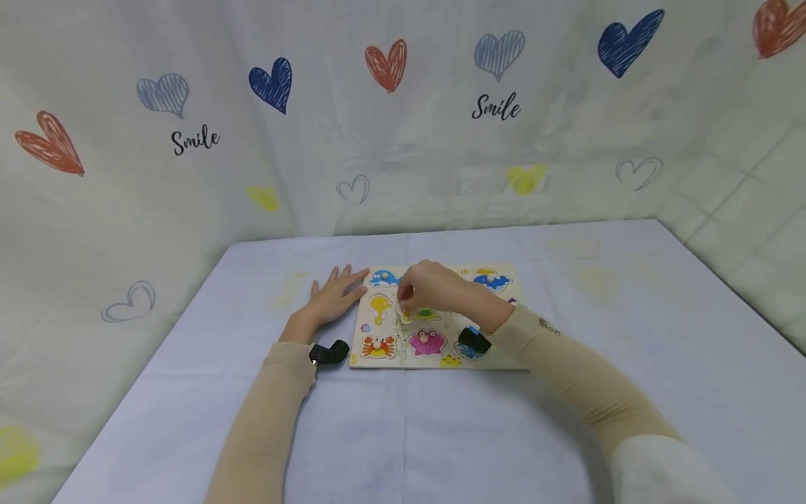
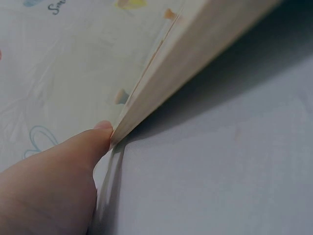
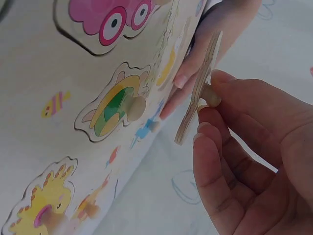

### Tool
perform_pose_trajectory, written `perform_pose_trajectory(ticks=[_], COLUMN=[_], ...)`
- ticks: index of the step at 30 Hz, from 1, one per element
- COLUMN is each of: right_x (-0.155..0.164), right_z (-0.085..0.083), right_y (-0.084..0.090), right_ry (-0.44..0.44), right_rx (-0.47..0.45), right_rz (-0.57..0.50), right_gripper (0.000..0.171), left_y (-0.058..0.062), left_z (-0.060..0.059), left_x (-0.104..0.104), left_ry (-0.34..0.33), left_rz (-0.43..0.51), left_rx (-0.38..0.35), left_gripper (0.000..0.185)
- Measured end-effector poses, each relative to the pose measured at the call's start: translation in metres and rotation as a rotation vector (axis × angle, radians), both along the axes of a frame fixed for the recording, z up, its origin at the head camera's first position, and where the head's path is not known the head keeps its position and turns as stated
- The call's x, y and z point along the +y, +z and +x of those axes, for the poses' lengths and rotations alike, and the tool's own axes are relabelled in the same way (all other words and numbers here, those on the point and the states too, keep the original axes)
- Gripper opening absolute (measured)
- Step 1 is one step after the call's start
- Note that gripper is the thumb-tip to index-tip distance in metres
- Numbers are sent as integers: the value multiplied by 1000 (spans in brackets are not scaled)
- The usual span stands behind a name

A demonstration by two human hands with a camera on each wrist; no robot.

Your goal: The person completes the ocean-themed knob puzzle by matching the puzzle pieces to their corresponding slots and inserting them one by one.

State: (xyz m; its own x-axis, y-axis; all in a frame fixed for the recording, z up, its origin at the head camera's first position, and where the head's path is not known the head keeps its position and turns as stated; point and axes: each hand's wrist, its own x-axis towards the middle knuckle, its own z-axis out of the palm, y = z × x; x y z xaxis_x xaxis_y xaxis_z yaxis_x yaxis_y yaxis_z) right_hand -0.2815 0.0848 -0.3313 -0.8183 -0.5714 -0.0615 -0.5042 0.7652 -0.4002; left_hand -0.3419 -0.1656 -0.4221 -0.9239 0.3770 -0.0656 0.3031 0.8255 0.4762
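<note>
Over the left part of a wooden sea-animal puzzle board (image 1: 409,362), my right hand (image 1: 434,287) pinches a puzzle piece by its knob. In the right wrist view the puzzle piece (image 3: 198,93) is edge-on, held off the board, so its picture is hidden. My left hand (image 1: 332,297) lies with fingers spread at the board's left edge, the fingertips touching it. Its thumb (image 2: 98,139) meets the board's side in the left wrist view. Knobbed pieces sit in the board: a crab (image 1: 378,348), a pink shell (image 1: 427,343), a turtle (image 3: 115,110) and a seahorse (image 1: 380,308).
The board lies on a table with a white cloth (image 1: 352,434). A dolphin piece (image 1: 383,278) and a whale piece (image 1: 492,281) are along its far side. Behind the table hangs a pale backdrop (image 1: 434,140) with hearts. My right forearm covers part of the board.
</note>
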Motion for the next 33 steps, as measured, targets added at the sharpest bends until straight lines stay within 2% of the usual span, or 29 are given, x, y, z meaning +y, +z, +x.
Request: perform_pose_trajectory(ticks=[8, 16, 22, 33], right_x=[-22, -36, -46, -57], right_z=[-12, -22, -23, -27], right_y=[-1, -8, -7, -11], right_ry=[10, 14, -4, 43], right_rx=[-49, -35, -30, -1], right_rz=[12, 38, 67, 119], right_gripper=[9, 7, 6, 7], left_y=[1, 4, 3, 5], left_z=[0, 2, 3, 3], left_x=[0, -1, -3, -2], left_ry=[2, -10, -18, -14], left_rz=[-1, 9, 18, 0], left_rx=[-1, -5, -9, -7], left_gripper=[62, 62, 63, 62])
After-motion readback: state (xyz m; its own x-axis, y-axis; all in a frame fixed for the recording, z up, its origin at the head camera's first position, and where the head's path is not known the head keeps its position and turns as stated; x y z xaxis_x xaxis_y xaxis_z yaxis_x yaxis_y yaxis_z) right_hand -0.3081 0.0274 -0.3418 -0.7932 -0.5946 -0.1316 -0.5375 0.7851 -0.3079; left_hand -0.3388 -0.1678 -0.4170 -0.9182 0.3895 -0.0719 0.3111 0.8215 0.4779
